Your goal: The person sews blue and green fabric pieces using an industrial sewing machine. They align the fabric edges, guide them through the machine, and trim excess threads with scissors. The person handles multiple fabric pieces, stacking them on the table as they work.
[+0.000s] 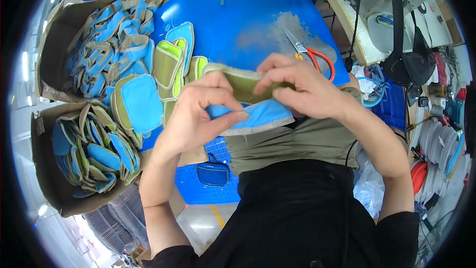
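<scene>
Between my two hands is a fabric pad (263, 117), olive-green on one panel and blue on the other, with pale grey edging. Its panels are spread apart, and a loose thread hangs from the lower edge. On its left side, my left hand (198, 111) is closed on the cloth, thumb against the blue panel. The fingers of my right hand (302, 87) curl over the olive panel and pinch its right end. Just beyond my right hand, scissors (310, 54) with orange handles lie on the blue table (228, 30). Similar pads (142, 103) in blue, olive and lime lie left of my hands.
At the left, one cardboard box (57, 54) holds a heap of blue and olive fabric bands. A nearer box (47, 168) is filled with finished-looking pads. A sewing machine (382, 30) stands far right. Below the table edge hangs a small blue pouch (212, 173).
</scene>
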Action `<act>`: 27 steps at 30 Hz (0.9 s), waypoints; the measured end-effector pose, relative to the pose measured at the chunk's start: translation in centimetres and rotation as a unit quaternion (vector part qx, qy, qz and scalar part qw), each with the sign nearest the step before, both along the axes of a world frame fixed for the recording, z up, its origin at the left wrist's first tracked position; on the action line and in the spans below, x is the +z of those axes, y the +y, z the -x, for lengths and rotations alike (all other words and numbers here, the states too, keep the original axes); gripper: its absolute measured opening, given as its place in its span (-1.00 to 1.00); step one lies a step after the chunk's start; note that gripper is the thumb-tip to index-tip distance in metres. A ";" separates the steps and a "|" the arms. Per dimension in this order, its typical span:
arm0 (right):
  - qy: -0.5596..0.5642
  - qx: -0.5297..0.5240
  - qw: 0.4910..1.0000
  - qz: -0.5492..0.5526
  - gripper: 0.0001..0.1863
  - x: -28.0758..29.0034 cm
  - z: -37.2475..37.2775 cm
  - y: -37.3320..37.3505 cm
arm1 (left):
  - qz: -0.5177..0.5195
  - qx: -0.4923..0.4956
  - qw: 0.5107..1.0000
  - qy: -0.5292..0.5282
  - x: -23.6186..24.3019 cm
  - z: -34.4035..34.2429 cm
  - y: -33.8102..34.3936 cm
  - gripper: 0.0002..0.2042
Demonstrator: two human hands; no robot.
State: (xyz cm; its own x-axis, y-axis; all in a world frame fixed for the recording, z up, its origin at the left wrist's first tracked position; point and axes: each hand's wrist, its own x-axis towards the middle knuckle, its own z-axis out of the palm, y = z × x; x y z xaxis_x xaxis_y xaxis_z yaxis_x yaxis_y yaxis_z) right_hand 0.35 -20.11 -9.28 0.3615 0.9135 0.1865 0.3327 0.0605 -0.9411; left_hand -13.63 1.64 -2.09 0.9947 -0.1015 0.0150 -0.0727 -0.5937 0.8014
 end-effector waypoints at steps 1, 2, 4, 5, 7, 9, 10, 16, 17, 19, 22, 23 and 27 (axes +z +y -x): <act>0.012 0.007 1.000 -0.007 -0.75 0.3 0.3 -0.1 | -0.008 -0.013 1.000 -0.005 0.2 -0.2 0.3 -0.85; 0.024 0.014 1.000 -0.013 -0.73 0.4 0.6 -0.2 | -0.010 -0.010 1.000 -0.008 0.4 -0.1 0.4 -0.84; 0.026 0.009 1.000 -0.013 -0.74 0.4 1.0 -0.1 | -0.017 -0.006 1.000 -0.010 1.0 -0.2 0.3 -0.83; 0.018 0.006 1.000 -0.014 -0.74 0.4 1.2 0.0 | -0.033 -0.007 0.999 -0.018 1.2 -0.2 0.3 -0.83; 0.004 -0.005 1.000 -0.013 -0.76 0.5 1.6 0.1 | -0.063 -0.010 0.997 -0.035 1.6 -0.1 0.3 -0.82; -0.007 -0.019 1.000 -0.014 -0.78 0.6 2.0 0.1 | -0.086 -0.005 0.996 -0.039 2.0 0.1 0.5 -0.81; -0.008 -0.025 1.000 -0.015 -0.79 0.5 2.0 0.1 | -0.097 -0.002 0.994 -0.041 2.1 0.1 0.6 -0.81; -0.013 -0.045 0.999 -0.020 -0.81 1.0 2.5 0.1 | -0.110 0.011 0.992 -0.056 2.5 0.5 1.1 -0.82; -0.017 -0.047 0.999 -0.021 -0.81 1.1 2.6 0.1 | -0.097 0.020 0.994 -0.043 2.5 0.5 1.1 -0.82; -0.021 -0.053 0.998 -0.022 -0.82 1.2 2.7 0.1 | -0.070 0.037 0.997 -0.017 2.5 0.6 1.0 -0.84; -0.022 -0.058 0.998 -0.015 -0.83 1.6 2.8 0.2 | -0.046 0.039 0.998 -0.014 1.9 0.7 1.4 -0.84; -0.022 -0.058 0.998 -0.010 -0.83 1.8 2.8 0.2 | -0.040 0.041 0.998 -0.016 1.9 0.7 1.5 -0.85; -0.021 -0.056 0.998 -0.006 -0.83 2.2 2.7 0.1 | -0.015 0.057 0.998 0.002 1.8 0.9 1.5 -0.89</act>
State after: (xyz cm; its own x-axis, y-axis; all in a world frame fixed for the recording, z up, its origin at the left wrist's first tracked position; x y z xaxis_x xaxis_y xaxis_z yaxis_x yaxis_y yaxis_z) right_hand -2.30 -20.04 -7.07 0.4524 0.8658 0.2141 0.3773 0.0318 -0.9255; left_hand -14.50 3.18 -0.29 0.9999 0.0129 0.0090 0.0009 -0.6220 0.7830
